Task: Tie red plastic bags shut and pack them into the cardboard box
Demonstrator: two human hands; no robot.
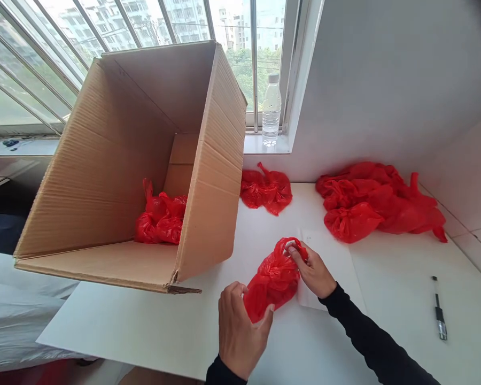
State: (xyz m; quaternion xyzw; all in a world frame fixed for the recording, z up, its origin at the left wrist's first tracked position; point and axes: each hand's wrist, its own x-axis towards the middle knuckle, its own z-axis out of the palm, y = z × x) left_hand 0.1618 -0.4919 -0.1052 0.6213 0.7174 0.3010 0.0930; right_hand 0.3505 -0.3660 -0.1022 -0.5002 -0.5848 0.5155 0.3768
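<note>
Between my hands is a tied red plastic bag point(273, 280), its contents hidden. My right hand point(315, 270) grips the looped top of the bag between thumb and fingers. At the bag's lower end, my left hand point(242, 326) curves round it, thumb on one side and fingertips on the other. Under and beside my right hand lies a white paper sheet point(347, 272). To the left stands a large open cardboard box point(212, 198), lying with its opening toward me. Inside it rests another red plastic bag point(160, 219).
A third red bag point(269, 190) sits by the wall, just right of the box. Farther right is a heap of red bags point(379, 200). A pen point(440, 313) lies on the white table point(144, 326). On the sill of the barred window stands a water bottle point(271, 109).
</note>
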